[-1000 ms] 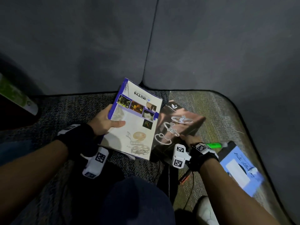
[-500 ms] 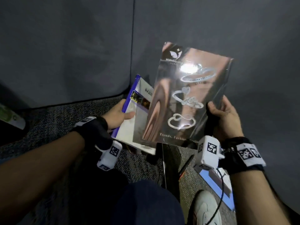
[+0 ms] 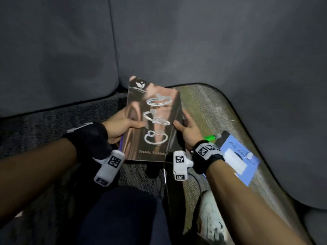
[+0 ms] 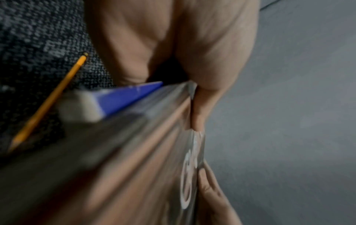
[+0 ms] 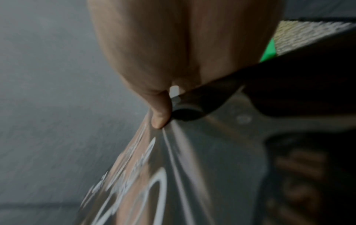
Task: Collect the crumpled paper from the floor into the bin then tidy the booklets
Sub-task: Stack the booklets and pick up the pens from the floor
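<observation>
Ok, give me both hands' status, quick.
Left hand: grips the left edge of the stacked booklets, thumb on top.
Right hand: grips the right edge, thumb on the cover.

Head view downward; blurry wrist views perhaps sharing the booklet [image 3: 154, 121].

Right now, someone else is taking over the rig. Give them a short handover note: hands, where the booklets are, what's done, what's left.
Left hand: grips the left edge of the stack, thumb on the cover.
Right hand: grips the right edge, thumb on top.
Brown ring booklet lies on top of the blue-edged booklet, held above the carpet.
Done: these two booklets stacked. No crumpled paper or bin in view, so that step cannot be confirmed.
Left: square the edges and set the stack down. A blue clipboard, green marker and pencil lie nearby.
</observation>
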A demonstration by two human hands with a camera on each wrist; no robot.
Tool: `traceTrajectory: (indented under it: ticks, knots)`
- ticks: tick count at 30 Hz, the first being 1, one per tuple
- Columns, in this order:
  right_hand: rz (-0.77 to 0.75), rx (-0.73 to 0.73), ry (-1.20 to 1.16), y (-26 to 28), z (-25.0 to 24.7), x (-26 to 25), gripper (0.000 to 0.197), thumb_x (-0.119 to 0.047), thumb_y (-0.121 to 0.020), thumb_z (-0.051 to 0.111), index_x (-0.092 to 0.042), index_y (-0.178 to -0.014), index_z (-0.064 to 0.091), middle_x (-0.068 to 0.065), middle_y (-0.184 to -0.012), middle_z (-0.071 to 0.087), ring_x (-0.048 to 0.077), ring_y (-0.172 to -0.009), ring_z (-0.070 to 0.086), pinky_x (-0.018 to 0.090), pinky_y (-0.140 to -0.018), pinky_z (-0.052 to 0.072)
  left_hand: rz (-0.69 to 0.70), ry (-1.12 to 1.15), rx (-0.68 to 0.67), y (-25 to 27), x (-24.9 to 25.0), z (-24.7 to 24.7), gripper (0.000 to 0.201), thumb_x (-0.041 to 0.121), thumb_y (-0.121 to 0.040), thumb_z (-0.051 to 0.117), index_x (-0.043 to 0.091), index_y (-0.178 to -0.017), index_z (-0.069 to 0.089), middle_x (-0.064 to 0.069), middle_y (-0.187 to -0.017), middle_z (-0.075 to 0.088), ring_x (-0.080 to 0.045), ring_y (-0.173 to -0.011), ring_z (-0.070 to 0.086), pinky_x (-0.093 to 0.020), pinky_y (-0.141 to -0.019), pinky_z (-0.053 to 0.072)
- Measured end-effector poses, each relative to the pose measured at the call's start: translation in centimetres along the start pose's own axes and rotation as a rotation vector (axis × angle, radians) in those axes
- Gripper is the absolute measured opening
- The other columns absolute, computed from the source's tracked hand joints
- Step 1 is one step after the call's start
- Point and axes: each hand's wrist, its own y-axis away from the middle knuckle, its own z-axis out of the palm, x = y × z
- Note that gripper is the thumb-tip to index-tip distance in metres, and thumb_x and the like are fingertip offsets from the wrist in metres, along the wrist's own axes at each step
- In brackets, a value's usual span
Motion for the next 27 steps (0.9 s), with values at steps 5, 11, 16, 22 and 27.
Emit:
traceTrajectory:
  ticks: [5, 11, 16, 22, 27]
  knots:
    - [0.138, 0.798, 0.474, 3.6, -11.3, 3.0, 0.062, -0.028, -0.088, 0.065, -0.013, -0.141, 0.038, 0.021, -0.129, 0.055, 0.031, -0.108, 0.057, 0.037, -0.086, 0.047, 0.054, -0.085, 0.002, -1.4, -0.1, 1.0, 0.051, -0.007, -0.079, 0.064, 0.008, -0.126, 0.049, -0.021, -0.116, 0.064, -0.038, -0.103, 0.063, -0.054, -0.092, 0.048]
    - [0.686, 0.562, 0.498, 8.2, -17.8, 8.0, 0.080, -0.041, -0.092, 0.059, -0.033, -0.152, 0.006, -0.002, -0.159, 0.018, 0.027, -0.144, 0.025, 0.038, -0.111, 0.032, 0.040, -0.158, 0.000, -2.2, 0.4, 1.1, 0.044, -0.007, -0.081, 0.061, 0.000, -0.123, 0.048, -0.024, -0.106, 0.065, -0.032, -0.087, 0.067, -0.047, -0.083, 0.055]
    - [0.664, 0.665, 0.484, 8.6, -19.4, 7.8, 0.086, -0.037, -0.067, 0.081, -0.016, -0.140, 0.041, 0.005, -0.135, 0.050, 0.029, -0.127, 0.049, 0.022, -0.070, 0.053, 0.031, -0.182, 0.012, -2.4, 0.7, 2.4, 0.046, -0.009, -0.080, 0.061, 0.001, -0.123, 0.048, -0.026, -0.111, 0.064, -0.034, -0.091, 0.065, -0.047, -0.084, 0.055]
    - [0.575, 0.791, 0.532, 9.4, -20.7, 7.5, 0.038, -0.019, -0.088, 0.064, -0.004, -0.123, 0.056, 0.020, -0.130, 0.056, 0.033, -0.109, 0.059, 0.034, -0.083, 0.048, 0.028, -0.245, -0.004, -3.1, 1.9, 3.5, 0.043, -0.009, -0.079, 0.063, 0.001, -0.120, 0.051, -0.023, -0.109, 0.065, -0.027, -0.087, 0.067, -0.038, -0.080, 0.057]
    - [0.570, 0.783, 0.716, 10.5, -21.0, 6.9, 0.019, -0.012, -0.090, 0.059, -0.011, -0.109, 0.056, 0.016, -0.115, 0.061, 0.034, -0.099, 0.056, 0.036, -0.078, 0.043, -0.010, -0.249, -0.001, -3.7, 2.0, 4.1, 0.048, -0.009, -0.078, 0.064, 0.002, -0.122, 0.049, -0.023, -0.114, 0.064, -0.037, -0.099, 0.064, -0.050, -0.090, 0.050]
